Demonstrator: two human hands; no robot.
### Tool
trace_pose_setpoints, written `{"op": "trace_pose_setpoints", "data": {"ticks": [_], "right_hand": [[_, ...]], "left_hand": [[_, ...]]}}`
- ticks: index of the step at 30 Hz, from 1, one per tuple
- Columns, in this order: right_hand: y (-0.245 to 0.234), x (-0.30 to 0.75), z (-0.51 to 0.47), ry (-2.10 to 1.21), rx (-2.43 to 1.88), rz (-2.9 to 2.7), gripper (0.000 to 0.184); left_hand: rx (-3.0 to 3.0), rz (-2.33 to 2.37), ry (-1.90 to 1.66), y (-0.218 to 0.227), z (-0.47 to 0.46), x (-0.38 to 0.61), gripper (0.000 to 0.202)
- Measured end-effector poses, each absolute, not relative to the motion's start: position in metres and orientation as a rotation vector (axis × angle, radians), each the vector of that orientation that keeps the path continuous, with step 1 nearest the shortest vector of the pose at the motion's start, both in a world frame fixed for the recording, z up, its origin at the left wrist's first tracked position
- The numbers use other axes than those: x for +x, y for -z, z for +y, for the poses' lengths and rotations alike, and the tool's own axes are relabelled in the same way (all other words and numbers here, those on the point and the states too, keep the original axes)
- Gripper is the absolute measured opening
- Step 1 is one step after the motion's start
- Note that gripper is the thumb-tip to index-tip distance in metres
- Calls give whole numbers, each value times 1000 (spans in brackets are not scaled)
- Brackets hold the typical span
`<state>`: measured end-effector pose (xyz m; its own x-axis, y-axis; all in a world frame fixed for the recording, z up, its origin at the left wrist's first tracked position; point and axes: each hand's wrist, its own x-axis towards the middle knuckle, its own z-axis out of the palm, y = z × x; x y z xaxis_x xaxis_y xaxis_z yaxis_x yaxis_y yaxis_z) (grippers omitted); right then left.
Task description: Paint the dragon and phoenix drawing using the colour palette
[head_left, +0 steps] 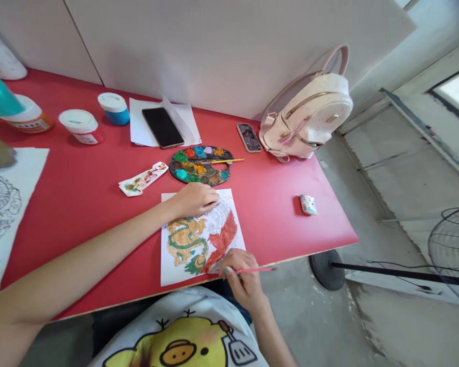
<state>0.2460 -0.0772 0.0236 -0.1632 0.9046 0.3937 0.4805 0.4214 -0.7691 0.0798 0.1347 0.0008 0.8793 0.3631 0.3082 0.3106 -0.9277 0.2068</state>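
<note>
My right hand (245, 280) is closed around a thin pink paintbrush (259, 269), held low over the front edge of the drawing sheet (167, 275). On that sheet are a gold and green dragon (185, 242) and a red bird-like figure (224, 237), with uncoloured line art near the top right. My left hand (197, 200) rests on the sheet's upper part, fingers curled in and nothing visible in them. Just beyond it lies a dark paint palette (201, 179) with several colours in its wells. A second paintbrush (233, 160) with a yellow handle lies across the palette.
A paint-stained tissue (143, 179) lies left of the palette. Behind are a black phone (162, 127) on white papers, a smaller phone (248, 137) and a pink backpack (309, 117). Paint jars (80, 125) stand left. A small packet (308, 204) sits near the table's right edge.
</note>
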Motion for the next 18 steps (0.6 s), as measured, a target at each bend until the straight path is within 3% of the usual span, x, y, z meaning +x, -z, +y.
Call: {"op": "trace_pose_setpoints", "data": {"ticks": [18], "right_hand": [[-26, 252, -77, -557, -1244, -1823, 42]], "left_hand": [[2877, 523, -506, 0, 134, 80, 25]]}}
